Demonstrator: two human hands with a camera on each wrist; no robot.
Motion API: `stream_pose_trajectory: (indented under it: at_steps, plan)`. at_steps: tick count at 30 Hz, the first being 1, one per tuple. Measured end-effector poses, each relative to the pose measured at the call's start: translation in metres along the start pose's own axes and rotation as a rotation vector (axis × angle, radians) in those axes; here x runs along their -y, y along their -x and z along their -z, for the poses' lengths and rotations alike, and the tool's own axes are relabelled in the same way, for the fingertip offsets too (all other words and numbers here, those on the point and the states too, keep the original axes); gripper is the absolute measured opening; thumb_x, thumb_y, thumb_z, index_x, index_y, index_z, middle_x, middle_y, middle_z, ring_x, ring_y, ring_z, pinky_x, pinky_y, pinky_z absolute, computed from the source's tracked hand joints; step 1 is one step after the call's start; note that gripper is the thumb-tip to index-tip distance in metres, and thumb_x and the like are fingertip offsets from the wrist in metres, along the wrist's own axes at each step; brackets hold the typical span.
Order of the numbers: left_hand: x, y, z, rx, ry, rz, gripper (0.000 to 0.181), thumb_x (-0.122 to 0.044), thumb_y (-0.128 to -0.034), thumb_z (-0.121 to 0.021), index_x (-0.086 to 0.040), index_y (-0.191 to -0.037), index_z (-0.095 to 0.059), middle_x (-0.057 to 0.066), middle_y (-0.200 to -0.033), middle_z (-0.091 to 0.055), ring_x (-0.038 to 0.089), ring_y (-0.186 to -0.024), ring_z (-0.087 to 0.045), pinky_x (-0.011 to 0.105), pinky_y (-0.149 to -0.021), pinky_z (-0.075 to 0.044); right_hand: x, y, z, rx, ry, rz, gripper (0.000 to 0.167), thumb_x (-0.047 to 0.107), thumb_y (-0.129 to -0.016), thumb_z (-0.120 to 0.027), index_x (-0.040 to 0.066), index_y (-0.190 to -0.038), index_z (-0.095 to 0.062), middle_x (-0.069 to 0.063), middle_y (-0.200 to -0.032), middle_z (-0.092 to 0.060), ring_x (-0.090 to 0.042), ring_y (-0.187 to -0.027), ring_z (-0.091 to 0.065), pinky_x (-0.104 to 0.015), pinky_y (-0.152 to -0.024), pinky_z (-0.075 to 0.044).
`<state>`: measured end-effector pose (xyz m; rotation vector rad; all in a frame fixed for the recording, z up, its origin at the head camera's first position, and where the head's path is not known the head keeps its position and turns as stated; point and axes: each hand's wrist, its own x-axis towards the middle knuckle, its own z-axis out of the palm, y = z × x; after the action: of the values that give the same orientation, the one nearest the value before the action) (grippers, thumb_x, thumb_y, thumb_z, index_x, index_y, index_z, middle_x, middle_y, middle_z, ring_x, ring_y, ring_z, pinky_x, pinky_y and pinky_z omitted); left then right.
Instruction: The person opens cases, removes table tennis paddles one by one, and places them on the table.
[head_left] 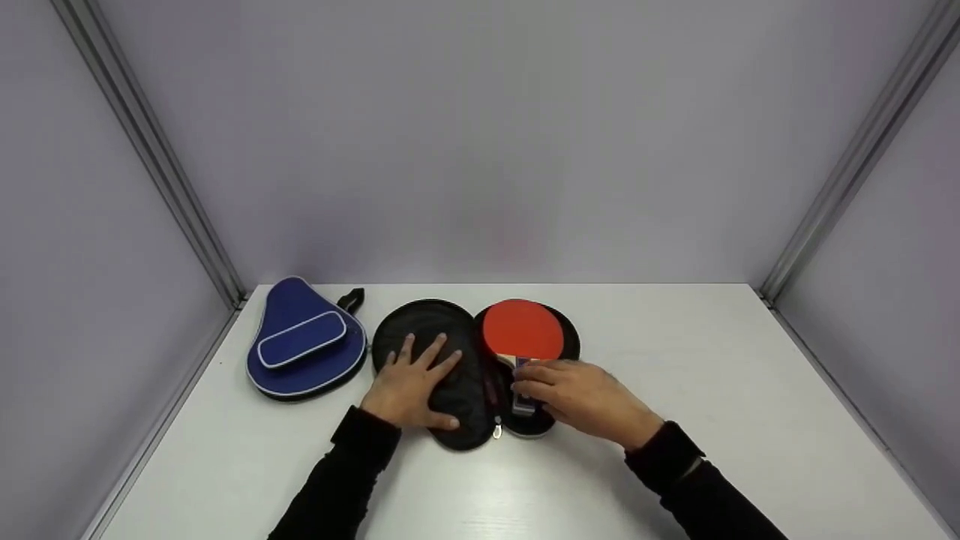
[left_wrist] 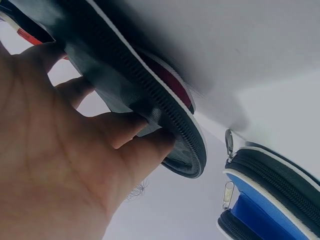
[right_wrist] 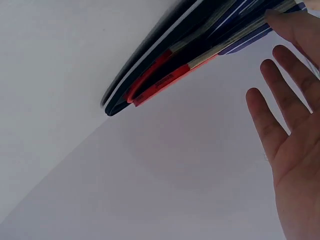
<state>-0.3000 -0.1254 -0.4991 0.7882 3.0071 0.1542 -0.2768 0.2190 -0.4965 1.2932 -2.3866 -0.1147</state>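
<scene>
The left hand [head_left: 411,386] is spread, its fingers fanned out and touching the smooth left half of a black case [head_left: 450,322]; the case lies unfolded on a white table [head_left: 675,345], left of and around the lower centre of the head frame. In its right half, just right of centre, a red bat [head_left: 523,330] lies face up, its blade towards the top of the frame and its handle [head_left: 523,405] towards the bottom; the right hand [head_left: 589,397] reaches in from the lower right and pinches that handle, its fingers over it. The right wrist view shows a second bat [right_wrist: 165,56] stacked under the red one, both with red edges in the upper part of the frame; the three fingers nearest the middle of that view stand straight and apart from the bats.

A metal zip pull [head_left: 496,431] sits at the lower edge of the black case, between its halves; a blue case [head_left: 294,313] with white piping lies left of the black one, its narrow end towards the upper left; it carries a raised pocket [head_left: 302,340] and a short black strap [head_left: 352,300] at its upper right; black sleeves [head_left: 697,480] enter from the bottom; a pale wall [head_left: 480,150] fills the upper frame.
</scene>
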Motion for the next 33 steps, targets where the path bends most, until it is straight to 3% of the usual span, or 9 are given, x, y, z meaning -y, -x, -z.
stream_pose_trajectory:
  at_steps: [4, 12, 17, 20, 25, 33]
  plan:
    - [-0.001, 0.0, 0.0, 0.007, -0.001, 0.003, 0.112, -0.069, -0.0904, -0.095, -0.025, -0.182, -0.047, 0.014, -0.195, -0.032, 0.067, -0.175, -0.031, 0.081, -0.136, -0.042, 0.008, -0.003, -0.003, 0.044, 0.03, 0.052, 0.057, 0.017, -0.096, -0.099, 0.025, -0.149, -0.08, 0.003, -0.15, -0.082, -0.019, -0.145, -0.077, -0.038, -0.122, -0.065]
    - [-0.001, 0.0, 0.0, 0.023, 0.018, 0.007, 0.111, -0.069, -0.0916, -0.094, -0.026, -0.182, -0.046, 0.013, -0.196, -0.031, 0.067, -0.176, -0.028, 0.082, -0.137, -0.04, 0.017, -0.007, -0.008, 0.057, 0.124, 0.062, 0.048, 0.02, -0.097, -0.097, 0.027, -0.143, -0.083, 0.008, -0.142, -0.085, -0.015, -0.142, -0.077, -0.034, -0.12, -0.065]
    - [-0.002, -0.002, -0.001, 0.025, 0.017, 0.003, 0.112, -0.069, -0.0916, -0.094, -0.024, -0.182, -0.046, 0.014, -0.196, -0.031, 0.065, -0.176, -0.029, 0.082, -0.136, -0.04, 0.019, -0.008, -0.011, 0.0, 0.138, 0.049, 0.029, 0.026, -0.104, -0.09, 0.026, -0.132, -0.085, 0.008, -0.133, -0.086, -0.014, -0.132, -0.08, -0.032, -0.114, -0.067]
    - [-0.001, -0.002, -0.001, 0.022, 0.011, -0.017, 0.113, -0.068, -0.0914, -0.095, -0.021, -0.182, -0.046, 0.016, -0.195, -0.031, 0.056, -0.179, -0.03, 0.076, -0.14, -0.04, 0.019, -0.009, -0.012, -0.018, 0.131, 0.042, 0.017, 0.03, -0.11, -0.084, 0.025, -0.126, -0.086, 0.007, -0.13, -0.087, -0.014, -0.128, -0.081, -0.031, -0.112, -0.068]
    - [0.0, -0.005, -0.001, 0.049, -0.017, -0.084, 0.114, -0.067, -0.094, -0.093, -0.012, -0.182, -0.044, 0.017, -0.195, -0.03, 0.037, -0.184, -0.029, 0.06, -0.147, -0.036, 0.017, -0.008, -0.01, -0.011, 0.13, 0.047, 0.021, 0.017, -0.103, -0.09, 0.023, -0.123, -0.086, 0.006, -0.128, -0.088, -0.015, -0.127, -0.081, -0.03, -0.109, -0.07]
    - [-0.001, -0.007, -0.001, 0.053, -0.022, -0.122, 0.115, -0.064, -0.0949, -0.093, -0.007, -0.181, -0.044, 0.016, -0.195, -0.032, 0.036, -0.184, -0.03, 0.059, -0.148, -0.036, 0.007, -0.006, 0.002, -0.119, 0.086, 0.009, 0.028, 0.005, -0.096, -0.091, 0.016, -0.121, -0.085, -0.001, -0.128, -0.088, -0.018, -0.122, -0.084, -0.032, -0.097, -0.074]
